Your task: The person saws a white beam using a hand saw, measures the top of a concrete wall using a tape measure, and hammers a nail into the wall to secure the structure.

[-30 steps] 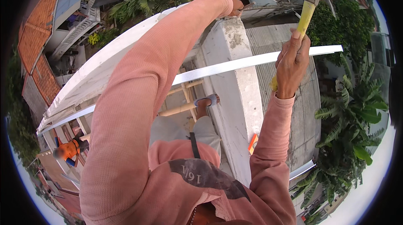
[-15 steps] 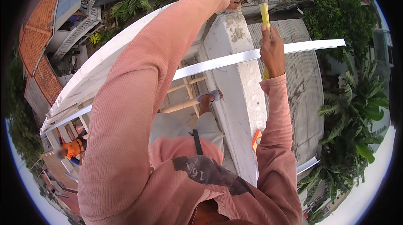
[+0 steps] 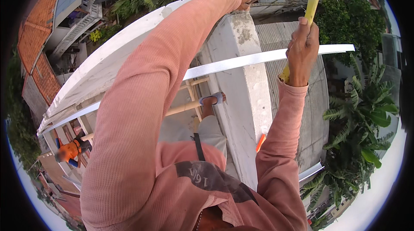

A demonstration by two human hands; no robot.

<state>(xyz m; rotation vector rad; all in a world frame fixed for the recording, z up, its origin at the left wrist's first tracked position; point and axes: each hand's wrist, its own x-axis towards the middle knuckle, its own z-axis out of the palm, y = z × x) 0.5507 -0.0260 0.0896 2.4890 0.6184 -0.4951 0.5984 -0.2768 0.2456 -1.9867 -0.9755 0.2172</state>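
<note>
My right hand point(image 3: 303, 52) is wrapped round the yellow handle of a claw hammer point(image 3: 311, 9), raised at the right with its metal head uppermost. Far ahead, my left hand point(image 3: 245, 0) is closed at the far end of a white concrete wall point(image 3: 235, 71). Thin rods or sticks show beside its fingers, but I cannot make out what it grips. Between me and that end, a long pale metal strip point(image 3: 228, 64) lies across the wall top, passing beneath my left arm and behind my right hand.
My sandalled foot point(image 3: 212, 99) rests near wooden poles point(image 3: 183, 108) left of the wall. Right of it lies a grey corrugated roof point(image 3: 312, 123). An orange object point(image 3: 261, 143) sits on the wall by my right sleeve. Below left is a person in orange point(image 3: 70, 150).
My right hand has swung the hammer up and to the right, away from my left hand. The left hand stays at the wall end, shifted slightly in view.
</note>
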